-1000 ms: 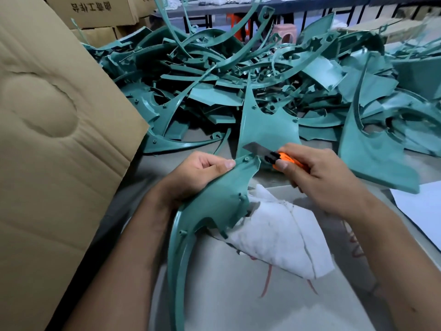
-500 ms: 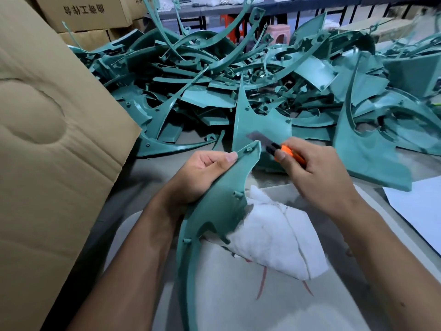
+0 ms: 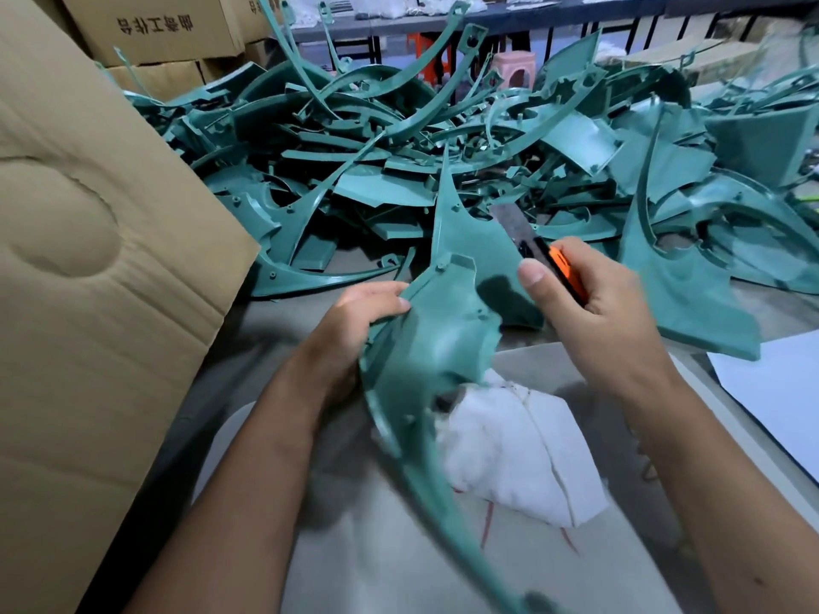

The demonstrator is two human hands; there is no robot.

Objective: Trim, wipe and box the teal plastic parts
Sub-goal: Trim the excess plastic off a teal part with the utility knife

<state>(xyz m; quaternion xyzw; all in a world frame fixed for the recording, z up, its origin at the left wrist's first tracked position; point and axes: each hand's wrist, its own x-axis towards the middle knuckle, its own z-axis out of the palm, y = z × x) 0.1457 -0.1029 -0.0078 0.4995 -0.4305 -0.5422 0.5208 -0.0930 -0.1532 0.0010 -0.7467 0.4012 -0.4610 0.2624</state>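
My left hand (image 3: 354, 330) grips a curved teal plastic part (image 3: 434, 347) by its left edge and holds it above the table. The part's long thin tail runs down toward the bottom of the view. My right hand (image 3: 594, 316) holds an orange utility knife (image 3: 565, 268) with its grey blade pointing up and left, lifted clear of the part's upper right edge. A white cloth (image 3: 514, 454) lies on the table under the part. A big heap of teal parts (image 3: 443, 161) fills the table behind.
An open cardboard box flap (image 3: 88, 303) stands at the left. More cardboard boxes (image 3: 150, 28) are stacked at the back left. A white sheet (image 3: 775, 392) lies at the right edge. A pink stool (image 3: 514, 66) and a table stand in the background.
The knife has come off the part's top corner and risen up and to the right. My left hand has turned the part so its inner face shows more.
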